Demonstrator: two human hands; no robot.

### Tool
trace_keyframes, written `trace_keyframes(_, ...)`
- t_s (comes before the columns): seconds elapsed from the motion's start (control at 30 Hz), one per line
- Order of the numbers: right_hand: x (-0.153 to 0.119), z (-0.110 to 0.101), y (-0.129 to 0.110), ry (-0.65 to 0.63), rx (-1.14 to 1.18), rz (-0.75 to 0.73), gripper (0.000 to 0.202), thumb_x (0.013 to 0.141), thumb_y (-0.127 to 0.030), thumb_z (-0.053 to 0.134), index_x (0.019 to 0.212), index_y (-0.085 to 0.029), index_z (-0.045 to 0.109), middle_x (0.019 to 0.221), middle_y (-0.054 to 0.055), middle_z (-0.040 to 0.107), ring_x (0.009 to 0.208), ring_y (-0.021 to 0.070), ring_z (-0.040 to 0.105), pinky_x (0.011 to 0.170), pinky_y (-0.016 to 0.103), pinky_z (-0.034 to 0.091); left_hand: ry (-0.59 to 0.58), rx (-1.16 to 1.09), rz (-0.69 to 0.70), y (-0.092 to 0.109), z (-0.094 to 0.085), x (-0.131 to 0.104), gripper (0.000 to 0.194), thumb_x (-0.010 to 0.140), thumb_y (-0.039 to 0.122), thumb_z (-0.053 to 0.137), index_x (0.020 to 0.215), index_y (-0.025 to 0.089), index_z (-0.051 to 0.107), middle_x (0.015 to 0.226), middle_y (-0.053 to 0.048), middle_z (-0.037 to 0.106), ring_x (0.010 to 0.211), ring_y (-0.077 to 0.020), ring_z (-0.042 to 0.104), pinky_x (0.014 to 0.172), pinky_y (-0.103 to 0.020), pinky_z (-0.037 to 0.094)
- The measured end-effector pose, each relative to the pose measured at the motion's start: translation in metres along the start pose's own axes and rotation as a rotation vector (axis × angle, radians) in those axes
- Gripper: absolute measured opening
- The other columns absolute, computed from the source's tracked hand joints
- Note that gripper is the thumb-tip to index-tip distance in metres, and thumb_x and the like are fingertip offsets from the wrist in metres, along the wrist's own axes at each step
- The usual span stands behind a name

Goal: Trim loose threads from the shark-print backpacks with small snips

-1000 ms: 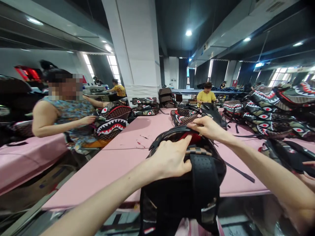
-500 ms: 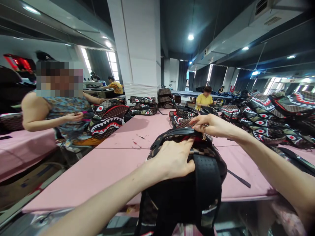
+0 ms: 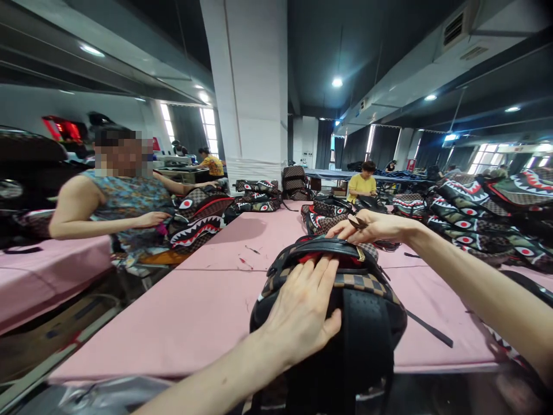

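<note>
A backpack (image 3: 319, 334) with black and brown checked fabric and wide black straps stands in front of me at the table edge. Its top is unzipped, with a red lining and a gold zipper pull (image 3: 360, 253) showing. My left hand (image 3: 305, 300) lies over the near rim, fingers stretched and their tips inside the opening. On the far rim is my right hand (image 3: 367, 226), its fingers curled. A small dark metal tool (image 3: 356, 222), shaped like thread snips, sticks out from it; the fingertips are partly hidden behind the bag.
The pink table (image 3: 207, 305) carries loose thread bits and a red-handled thin item (image 3: 245, 263). Shark-mouth backpacks (image 3: 466, 225) are piled on the right, others farther back. A co-worker (image 3: 116, 196) sits at left with a bag; another in yellow (image 3: 363, 183) is beyond.
The view has shifted slightly. My left fingers now stretch together into the wider-showing opening. My right hand has turned, and the dark tool in it now shows.
</note>
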State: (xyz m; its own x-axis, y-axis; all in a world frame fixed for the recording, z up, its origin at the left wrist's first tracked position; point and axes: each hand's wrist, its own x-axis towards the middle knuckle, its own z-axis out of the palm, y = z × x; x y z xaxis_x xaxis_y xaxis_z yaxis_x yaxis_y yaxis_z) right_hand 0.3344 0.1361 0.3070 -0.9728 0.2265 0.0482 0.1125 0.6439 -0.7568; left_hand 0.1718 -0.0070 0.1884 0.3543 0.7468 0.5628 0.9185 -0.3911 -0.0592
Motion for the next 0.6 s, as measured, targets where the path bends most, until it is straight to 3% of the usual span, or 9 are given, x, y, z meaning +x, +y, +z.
trace_keyframes(0.1, 0.007, -0.001, 0.003, -0.072, 0.054, 0.003, 0.025, 0.072, -0.026, 0.063, 0.092, -0.013, 0.071, 0.120, 0.011, 0.058, 0.103, 0.0227, 0.057, 0.086, 0.032, 0.046, -0.082, -0.018, -0.060, -0.002, -0.006, 0.007, 0.066, 0.074, 0.033, 0.051, 0.132, 0.009, 0.031, 0.132, -0.019, 0.044, 0.109, -0.0313, 0.051, 0.089, -0.046, 0.044)
trace_keyframes(0.23, 0.009, 0.004, -0.004, -0.180, 0.030, -0.031, 0.029, 0.072, -0.025, 0.061, 0.098, -0.015, 0.070, 0.128, 0.011, 0.052, 0.112, 0.0253, 0.051, 0.085, 0.032, 0.046, -0.234, -0.022, -0.083, -0.009, -0.018, 0.023, 0.045, 0.074, 0.045, 0.049, 0.107, 0.014, 0.054, 0.105, -0.015, 0.061, 0.092, -0.0319, 0.059, 0.078, -0.047, 0.048)
trace_keyframes(0.3, 0.007, 0.006, -0.007, -0.142, -0.016, -0.023, 0.029, 0.073, -0.023, 0.059, 0.099, -0.016, 0.069, 0.125, 0.011, 0.055, 0.113, 0.0252, 0.051, 0.083, 0.032, 0.047, -0.236, -0.031, -0.046, -0.012, -0.022, 0.028, 0.046, 0.072, 0.044, 0.051, 0.107, 0.015, 0.053, 0.106, -0.015, 0.061, 0.096, -0.0322, 0.058, 0.082, -0.046, 0.047)
trace_keyframes(0.4, 0.005, 0.008, -0.005, 0.026, -0.118, -0.012, 0.026, 0.074, -0.020, 0.058, 0.097, -0.014, 0.069, 0.115, 0.011, 0.061, 0.112, 0.0242, 0.051, 0.086, 0.031, 0.045, -0.250, -0.052, -0.028, -0.014, -0.025, 0.030, 0.053, 0.071, 0.041, 0.052, 0.117, 0.016, 0.046, 0.111, -0.013, 0.059, 0.091, -0.0315, 0.059, 0.076, -0.048, 0.049)
trace_keyframes(0.5, 0.009, 0.012, 0.005, 0.164, -0.108, 0.001, 0.035, 0.076, -0.021, 0.057, 0.109, -0.011, 0.064, 0.110, 0.011, 0.063, 0.104, 0.0216, 0.056, 0.084, 0.031, 0.046, -0.291, -0.052, -0.033, -0.011, -0.026, 0.031, 0.048, 0.073, 0.041, 0.050, 0.114, 0.017, 0.047, 0.104, -0.010, 0.061, 0.084, -0.0313, 0.061, 0.072, -0.050, 0.049)
trace_keyframes(0.6, 0.019, 0.018, 0.013, 0.145, -0.141, 0.034, 0.039, 0.074, -0.024, 0.059, 0.111, -0.012, 0.063, 0.100, 0.007, 0.067, 0.089, 0.0181, 0.060, 0.078, 0.027, 0.047, -0.312, -0.077, -0.002, -0.007, -0.028, 0.033, 0.050, 0.072, 0.042, 0.053, 0.114, 0.017, 0.047, 0.109, -0.011, 0.060, 0.090, -0.0324, 0.060, 0.078, -0.050, 0.048)
